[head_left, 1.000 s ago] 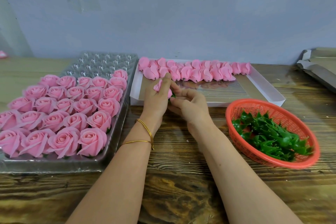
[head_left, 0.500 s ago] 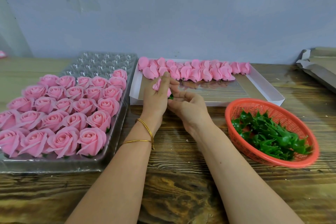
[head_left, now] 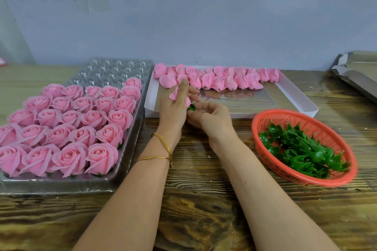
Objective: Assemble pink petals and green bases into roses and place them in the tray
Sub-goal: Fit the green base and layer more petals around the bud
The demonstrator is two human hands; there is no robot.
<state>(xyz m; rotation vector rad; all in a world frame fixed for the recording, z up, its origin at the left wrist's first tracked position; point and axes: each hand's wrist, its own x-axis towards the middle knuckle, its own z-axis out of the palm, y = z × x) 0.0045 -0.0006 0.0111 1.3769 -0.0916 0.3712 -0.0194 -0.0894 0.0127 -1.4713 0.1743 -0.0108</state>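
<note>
The left hand (head_left: 173, 110) is gripping a pink bud (head_left: 176, 94). Its forefinger is stretching up along the bud's side while the other fingers are curling round it from behind, so most of the bud is hiding behind them. Just below those fingers, at the bud's lower end, a green base (head_left: 191, 107) is showing. The right hand (head_left: 210, 117) is pinching it, thumb and curled fingertips closing on it from the right. The two hands are touching there, above the near wall of a white box (head_left: 244, 115).

Beyond the left fingertips, a row of loose pink buds (head_left: 216, 79) is lying along the far side of that box, stems pointing toward the person. To the left of the left hand's knuckles, a clear tray (head_left: 61, 186) is sitting on the wooden table (head_left: 193, 199), holding finished roses (head_left: 71, 128) in rows (the far cups are showing bare plastic). To the right of the right wrist, well apart from the fingers, a red basket (head_left: 302, 120) is holding a heap of green bases (head_left: 302, 153). Two thin gold bangles (head_left: 163, 149) are circling the left wrist. Folded cardboard (head_left: 359, 71) is lying at the far right edge.
</note>
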